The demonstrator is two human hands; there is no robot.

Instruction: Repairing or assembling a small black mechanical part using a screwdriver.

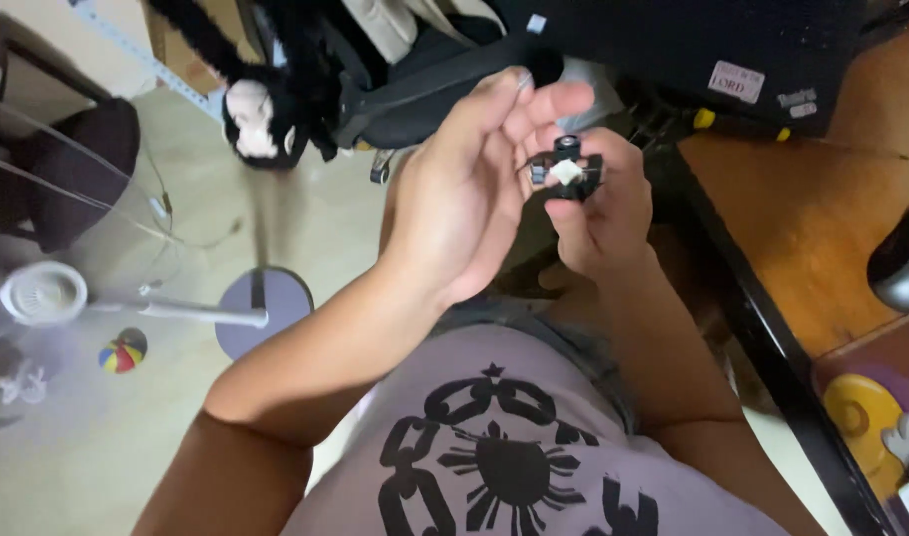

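— What do the fingers have?
— The right hand [598, 213] pinches a small black part with a white patch [566, 171]; the left hand [474, 184] hovers beside it, fingers loosely apart.
— Step?
— Seemingly inspecting or fitting. Next needs a fine fingertip touch, above the lap, by the wooden desk [802, 218].

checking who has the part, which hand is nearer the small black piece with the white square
Right. The right hand grips the small black piece in its fingertips. The left hand is open beside it, fingertips close, contact unclear.
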